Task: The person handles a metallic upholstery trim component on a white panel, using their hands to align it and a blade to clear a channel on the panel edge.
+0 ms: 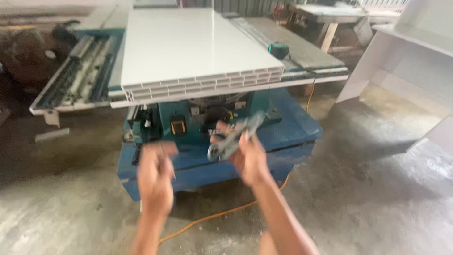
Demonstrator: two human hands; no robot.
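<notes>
My right hand (250, 160) grips a grey metal wrench-like tool (236, 136), held slantwise in front of the blue table saw (278, 137). The tool and hand are blurred by motion. My left hand (155, 174) is raised beside it with the fingers curled; whether a thin object is pinched in it I cannot tell. A white hollow-core panel (188, 45) lies flat on the saw's top, its cut end with square cells facing me. Both hands are below and in front of that panel end.
A grey side extension (78, 78) juts out left of the saw. An orange cable (212, 217) runs across the concrete floor under my arms. White cabinet pieces (406, 56) stand at the right, a wooden bench (330, 23) at the back.
</notes>
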